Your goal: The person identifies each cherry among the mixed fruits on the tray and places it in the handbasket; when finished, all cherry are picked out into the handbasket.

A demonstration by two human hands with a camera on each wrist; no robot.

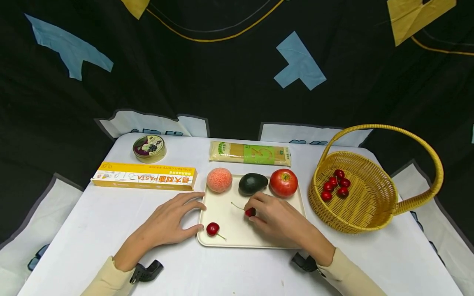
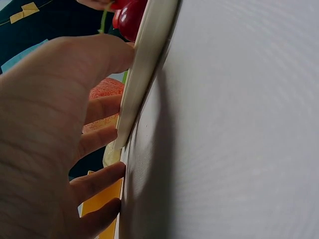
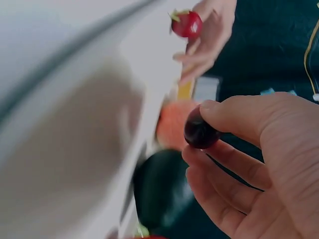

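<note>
Over the middle of the cream tray (image 1: 229,241), my right hand (image 1: 275,213) pinches a dark red cherry (image 3: 201,130) between thumb and fingertips; its stem points left in the head view. My left hand (image 1: 168,220) rests at the tray's left edge, fingers spread and fingertips right at the rim (image 2: 144,59). A second cherry (image 1: 212,229) with a stem lies at the tray's front left. Along the tray's back sit a speckled pink-orange peach-like fruit (image 1: 219,180), a dark green avocado (image 1: 253,183) and a red apple (image 1: 283,183).
On the right stands a yellow wicker basket (image 1: 370,205) with a tall handle and several cherries (image 1: 335,185) inside. Behind the tray lies a pasta packet (image 1: 249,153). A yellow pasta box (image 1: 144,176) and a round tin (image 1: 149,149) are at the back left.
</note>
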